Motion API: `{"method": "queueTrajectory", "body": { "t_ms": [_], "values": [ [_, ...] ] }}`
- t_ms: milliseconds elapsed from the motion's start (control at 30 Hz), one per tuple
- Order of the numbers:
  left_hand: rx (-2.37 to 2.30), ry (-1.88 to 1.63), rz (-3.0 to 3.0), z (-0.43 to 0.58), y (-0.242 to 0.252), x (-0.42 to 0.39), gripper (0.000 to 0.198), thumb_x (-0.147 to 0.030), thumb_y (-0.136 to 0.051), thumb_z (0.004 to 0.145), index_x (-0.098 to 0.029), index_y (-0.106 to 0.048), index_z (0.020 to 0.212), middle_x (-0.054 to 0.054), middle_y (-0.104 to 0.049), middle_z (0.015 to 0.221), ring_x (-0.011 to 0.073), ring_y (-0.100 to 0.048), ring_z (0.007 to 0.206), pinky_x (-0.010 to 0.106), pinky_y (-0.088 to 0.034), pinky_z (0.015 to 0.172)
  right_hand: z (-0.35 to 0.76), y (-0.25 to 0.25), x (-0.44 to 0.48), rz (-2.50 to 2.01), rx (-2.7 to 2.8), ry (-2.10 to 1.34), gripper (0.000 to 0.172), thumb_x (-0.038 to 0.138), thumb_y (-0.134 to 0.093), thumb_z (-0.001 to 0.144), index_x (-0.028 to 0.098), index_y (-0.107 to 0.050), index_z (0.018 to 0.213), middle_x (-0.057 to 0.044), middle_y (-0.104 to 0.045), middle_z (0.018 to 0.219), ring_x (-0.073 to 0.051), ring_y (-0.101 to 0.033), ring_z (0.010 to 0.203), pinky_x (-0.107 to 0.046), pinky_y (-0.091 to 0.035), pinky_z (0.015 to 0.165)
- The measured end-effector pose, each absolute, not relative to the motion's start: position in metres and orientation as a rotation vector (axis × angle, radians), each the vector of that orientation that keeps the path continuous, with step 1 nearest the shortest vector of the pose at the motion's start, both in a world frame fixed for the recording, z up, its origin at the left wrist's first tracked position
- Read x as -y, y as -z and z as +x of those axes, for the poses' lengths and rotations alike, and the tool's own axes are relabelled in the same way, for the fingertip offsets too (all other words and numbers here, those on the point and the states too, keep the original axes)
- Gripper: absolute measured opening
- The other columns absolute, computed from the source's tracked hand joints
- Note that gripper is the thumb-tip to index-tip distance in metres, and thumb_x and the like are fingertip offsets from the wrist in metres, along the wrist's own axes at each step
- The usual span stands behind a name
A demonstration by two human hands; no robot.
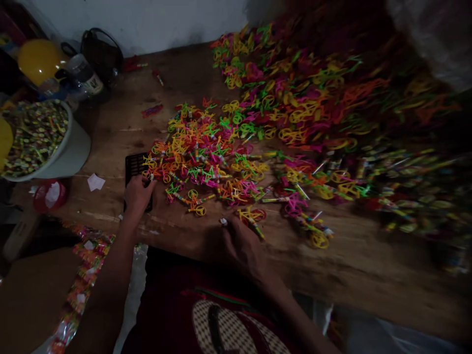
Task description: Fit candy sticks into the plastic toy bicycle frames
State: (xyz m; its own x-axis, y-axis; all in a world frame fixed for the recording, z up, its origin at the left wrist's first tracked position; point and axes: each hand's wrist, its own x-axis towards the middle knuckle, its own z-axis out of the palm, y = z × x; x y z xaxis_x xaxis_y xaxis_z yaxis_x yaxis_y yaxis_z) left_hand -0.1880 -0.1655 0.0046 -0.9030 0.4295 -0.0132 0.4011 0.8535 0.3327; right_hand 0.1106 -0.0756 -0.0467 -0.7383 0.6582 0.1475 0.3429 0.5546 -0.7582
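Observation:
My left hand (138, 194) is over a black slotted tray (135, 164), its fingers curled at the left edge of a heap of small plastic bicycle toys (206, 147). What those fingers hold, if anything, is too small and dark to make out. Low over the wooden table, my right hand (243, 246) pinches a small white piece (223, 221) between thumb and finger. Just beyond it lie a yellow toy bicycle (250, 214) and a striped tube. The heap mixes yellow, orange, green and pink toys with thin tubes.
A white bucket (75, 142) full of small striped tubes stands at the left, with a red cup (51, 196) before it. A bottle (84, 76) is behind. More toys (295, 103) spread rightward. Packaged strips (86, 265) hang by the table's front edge.

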Motion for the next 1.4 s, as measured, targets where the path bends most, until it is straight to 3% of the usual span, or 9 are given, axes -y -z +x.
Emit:
{"method": "queueTrajectory", "body": {
  "t_ms": [133, 300, 467, 567, 667, 867, 1067, 1267, 1400],
  "values": [
    [-2.774, -0.804, 0.411, -0.203, 0.003, 0.169, 0.007, -0.025, -0.069, 0.074, -0.018, -0.066, 0.074, 0.007, -0.069, 0.082, 0.0248, -0.065, 0.089, 0.032, -0.046, 0.077, 0.110, 0.047, 0.081, -0.872, 2.360, -1.043, 0.012, 0.026, -0.045, 0.093, 0.021, -0.056, 0.090, -0.002, -0.064, 0.074, -0.016, -0.060, 0.063, -0.026, -0.047, 0.061],
    [-2.462, -1.083, 0.313, -0.201, -0.006, 0.186, 0.021, -0.034, -0.068, 0.075, -0.015, -0.067, 0.083, 0.001, -0.064, 0.067, 0.0130, -0.056, 0.054, 0.025, -0.042, 0.052, 0.113, 0.055, 0.078, -0.917, 2.239, -1.088, 0.014, 0.027, -0.047, 0.090, 0.020, -0.059, 0.092, -0.002, -0.066, 0.074, -0.015, -0.061, 0.062, -0.025, -0.048, 0.060],
    [-2.090, -1.275, 0.286, -0.169, -0.010, 0.187, 0.041, -0.049, -0.078, 0.063, -0.015, -0.061, 0.079, 0.000, -0.063, 0.064, 0.0107, -0.058, 0.053, 0.023, -0.047, 0.053, 0.108, 0.053, 0.081, -1.017, 2.243, -1.136, 0.022, 0.033, -0.047, 0.092, 0.019, -0.062, 0.101, -0.005, -0.069, 0.080, -0.019, -0.064, 0.068, -0.030, -0.050, 0.066],
    [-1.806, -1.398, 0.224, -0.144, -0.010, 0.181, 0.047, -0.046, -0.085, 0.054, -0.015, -0.061, 0.079, -0.001, -0.062, 0.063, 0.0097, -0.058, 0.052, 0.021, -0.045, 0.049, 0.106, 0.050, 0.081, -1.030, 2.176, -1.173, 0.027, 0.035, -0.045, 0.095, 0.019, -0.060, 0.109, -0.008, -0.071, 0.090, -0.021, -0.066, 0.078, -0.032, -0.052, 0.073],
    [-1.694, -1.385, 0.243, -0.117, -0.007, 0.173, 0.046, -0.044, -0.087, 0.055, -0.014, -0.064, 0.082, 0.000, -0.065, 0.067, 0.0105, -0.059, 0.054, 0.021, -0.046, 0.049, 0.108, 0.046, 0.079, -1.011, 2.174, -1.208, 0.025, 0.033, -0.041, 0.097, 0.019, -0.059, 0.106, -0.008, -0.070, 0.090, -0.019, -0.064, 0.078, -0.031, -0.051, 0.074],
    [-2.068, -1.326, 0.501, -0.086, 0.005, 0.171, 0.040, -0.041, -0.081, 0.063, -0.015, -0.066, 0.089, 0.000, -0.069, 0.075, 0.0124, -0.062, 0.062, 0.024, -0.051, 0.059, 0.125, 0.053, 0.070, -0.982, 2.237, -1.128, 0.013, 0.025, -0.043, 0.091, 0.021, -0.054, 0.087, -0.004, -0.063, 0.078, -0.016, -0.057, 0.069, -0.027, -0.045, 0.066],
    [-2.550, -1.235, 0.446, -0.117, 0.010, 0.177, 0.027, -0.031, -0.072, 0.069, -0.017, -0.065, 0.092, 0.000, -0.070, 0.080, 0.0133, -0.063, 0.064, 0.023, -0.050, 0.058, 0.115, 0.046, 0.057, -1.041, 2.501, -0.826, 0.019, 0.018, -0.047, 0.090, 0.018, -0.063, 0.101, -0.009, -0.069, 0.099, -0.018, -0.061, 0.076, -0.027, -0.038, 0.063],
    [-2.808, -0.902, 0.638, -0.141, 0.013, 0.172, 0.028, -0.034, -0.071, 0.075, -0.017, -0.070, 0.097, 0.003, -0.072, 0.080, 0.0176, -0.067, 0.071, 0.029, -0.053, 0.072, 0.050, 0.007, 0.040, -0.803, 2.894, -0.761, 0.035, 0.010, -0.037, 0.098, 0.019, -0.059, 0.123, -0.012, -0.062, 0.129, -0.017, -0.064, 0.086, -0.028, -0.034, 0.060],
    [-2.778, -1.025, 0.656, -0.138, 0.016, 0.205, 0.029, -0.034, -0.062, 0.083, -0.019, -0.066, 0.107, 0.004, -0.074, 0.092, 0.0168, -0.069, 0.079, 0.027, -0.054, 0.074, 0.047, 0.008, 0.039, -0.751, 3.026, -0.755, 0.038, 0.005, -0.037, 0.096, 0.017, -0.059, 0.124, -0.015, -0.060, 0.129, -0.021, -0.065, 0.091, -0.031, -0.038, 0.064]
  ]
}}
